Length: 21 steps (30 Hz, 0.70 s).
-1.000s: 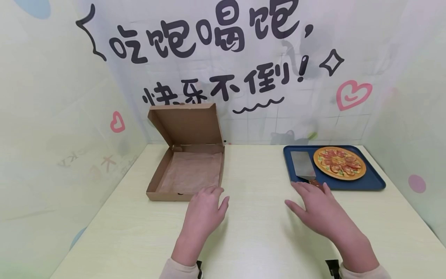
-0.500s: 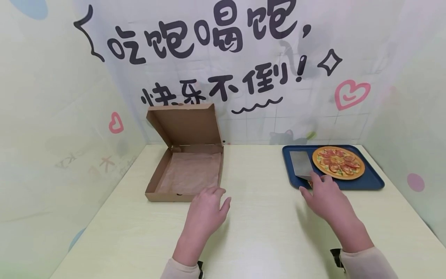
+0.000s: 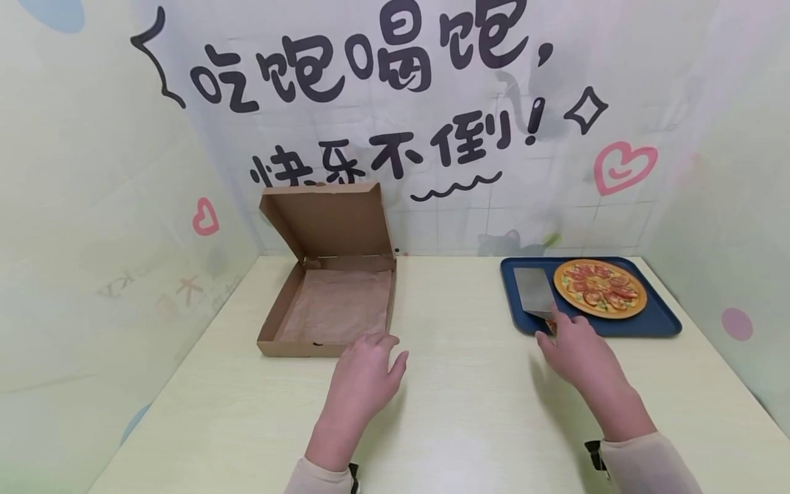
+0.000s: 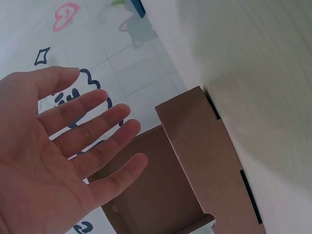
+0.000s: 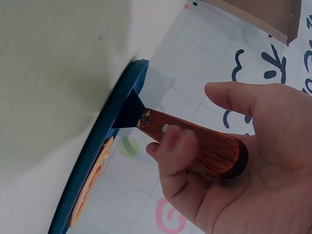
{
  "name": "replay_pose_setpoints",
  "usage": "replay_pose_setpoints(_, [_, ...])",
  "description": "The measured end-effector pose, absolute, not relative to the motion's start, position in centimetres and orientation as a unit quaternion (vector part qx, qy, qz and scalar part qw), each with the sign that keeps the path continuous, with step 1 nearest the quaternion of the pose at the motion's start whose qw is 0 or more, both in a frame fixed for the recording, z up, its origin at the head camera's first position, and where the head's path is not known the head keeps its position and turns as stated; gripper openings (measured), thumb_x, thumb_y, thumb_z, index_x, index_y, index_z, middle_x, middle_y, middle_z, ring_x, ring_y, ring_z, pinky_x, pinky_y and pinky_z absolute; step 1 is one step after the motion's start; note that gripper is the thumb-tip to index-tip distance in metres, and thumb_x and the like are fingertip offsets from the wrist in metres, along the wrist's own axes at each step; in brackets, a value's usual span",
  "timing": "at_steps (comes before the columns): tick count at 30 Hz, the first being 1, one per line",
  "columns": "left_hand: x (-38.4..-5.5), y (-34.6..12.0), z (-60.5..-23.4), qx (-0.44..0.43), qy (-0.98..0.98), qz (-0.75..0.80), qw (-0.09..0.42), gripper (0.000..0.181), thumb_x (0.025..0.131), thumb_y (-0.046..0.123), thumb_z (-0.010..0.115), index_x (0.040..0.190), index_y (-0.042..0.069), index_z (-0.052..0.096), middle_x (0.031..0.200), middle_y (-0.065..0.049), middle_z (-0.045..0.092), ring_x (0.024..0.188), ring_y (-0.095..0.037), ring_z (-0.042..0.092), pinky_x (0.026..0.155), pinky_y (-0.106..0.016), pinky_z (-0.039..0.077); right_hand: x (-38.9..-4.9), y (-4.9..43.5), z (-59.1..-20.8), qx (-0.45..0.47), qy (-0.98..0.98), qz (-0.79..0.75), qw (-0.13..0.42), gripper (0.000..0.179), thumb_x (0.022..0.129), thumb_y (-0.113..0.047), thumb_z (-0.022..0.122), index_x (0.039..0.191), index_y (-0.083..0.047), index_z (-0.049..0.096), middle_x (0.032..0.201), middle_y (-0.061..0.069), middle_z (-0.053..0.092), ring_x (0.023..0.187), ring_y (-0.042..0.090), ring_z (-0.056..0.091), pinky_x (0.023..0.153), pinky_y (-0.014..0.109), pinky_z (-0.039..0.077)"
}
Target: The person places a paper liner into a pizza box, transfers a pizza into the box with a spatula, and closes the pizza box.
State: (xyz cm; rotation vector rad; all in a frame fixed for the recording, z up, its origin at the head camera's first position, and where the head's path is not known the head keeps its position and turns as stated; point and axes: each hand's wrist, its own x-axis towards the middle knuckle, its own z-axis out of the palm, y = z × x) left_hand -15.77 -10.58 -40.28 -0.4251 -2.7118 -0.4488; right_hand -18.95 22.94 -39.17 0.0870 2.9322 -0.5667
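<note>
My right hand point(image 3: 577, 351) has its fingers curled round the wooden handle point(image 5: 219, 151) of a pizza spatula point(image 3: 534, 291); in the right wrist view the thumb stands away from the handle. The spatula's flat metal blade lies on the left part of a blue tray point(image 3: 663, 319). Beside it on the tray is a round pizza point(image 3: 600, 289) with red slices on top. My left hand point(image 3: 366, 370), fingers spread and holding nothing, hovers at the near right corner of a cardboard pizza box point(image 3: 296, 348). The box lid is raised, and brown paper point(image 3: 339, 305) lines the bottom.
The pale wooden table point(image 3: 450, 384) runs between box and tray. A printed wall sheet point(image 3: 457, 226) closes the back, with more sheets at both sides. The raised lid point(image 3: 333, 223) leans back close to the rear sheet.
My right hand has moved right and forward onto the spatula handle, and its fingers have curled round it. My left hand, the box and the tray stay about where they were.
</note>
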Motion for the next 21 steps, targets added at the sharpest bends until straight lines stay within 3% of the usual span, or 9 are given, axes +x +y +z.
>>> replay_pose_setpoints(3, [-15.9,-10.9,-40.4,-0.141,-0.961,-0.16,0.177,0.024,0.097,0.023,0.077,0.11,0.003,0.079,0.113,-0.013,0.08,0.107,-0.033,0.076,0.083,-0.047,0.064,-19.1,22.9,-39.3,0.036,0.979,-0.185,0.082,0.072,0.11,-0.032,0.051,0.164,0.007,0.025,0.148,0.05,0.038,0.125,0.062,0.054,0.096,0.07,0.053])
replay_pose_setpoints(10, [-16.1,-12.0,-40.6,-0.13,-0.963,-0.165,0.166,0.01,0.095,0.017,0.078,0.097,0.007,0.075,0.093,-0.005,0.076,0.083,-0.025,0.072,0.066,-0.04,0.058,-19.5,22.9,-39.6,0.031,0.984,-0.158,0.079,0.056,0.109,-0.025,0.051,0.151,0.011,0.046,0.143,0.046,0.049,0.126,0.06,0.054,0.1,0.07,0.051])
replay_pose_setpoints(13, [-16.1,-12.6,-40.6,-0.113,-0.966,-0.171,0.156,0.005,0.094,0.007,0.076,0.099,0.008,0.076,0.094,-0.006,0.076,0.082,-0.025,0.073,0.064,-0.04,0.057,-19.7,23.1,-39.8,0.024,0.985,-0.151,0.078,0.052,0.108,-0.022,0.053,0.147,0.012,0.049,0.142,0.043,0.054,0.125,0.058,0.057,0.099,0.067,0.053])
replay_pose_setpoints(18, [-16.0,-13.6,-40.6,-0.091,-0.971,-0.178,0.135,0.029,0.092,-0.007,0.069,0.115,0.008,0.079,0.103,-0.01,0.076,0.086,-0.027,0.073,0.066,-0.042,0.058,-19.8,23.2,-39.9,0.021,0.984,-0.155,0.082,0.05,0.107,-0.019,0.054,0.145,0.013,0.05,0.138,0.042,0.059,0.111,0.049,0.067,0.089,0.061,0.058])
replay_pose_setpoints(21, [-16.1,-14.3,-40.6,-0.086,-0.973,-0.176,0.121,0.035,0.089,-0.01,0.069,0.117,0.008,0.079,0.101,-0.01,0.076,0.084,-0.025,0.071,0.065,-0.041,0.057,-19.7,23.3,-39.9,0.021,0.984,-0.157,0.08,0.047,0.106,-0.017,0.054,0.144,0.012,0.052,0.135,0.041,0.061,0.099,0.041,0.067,0.081,0.055,0.058])
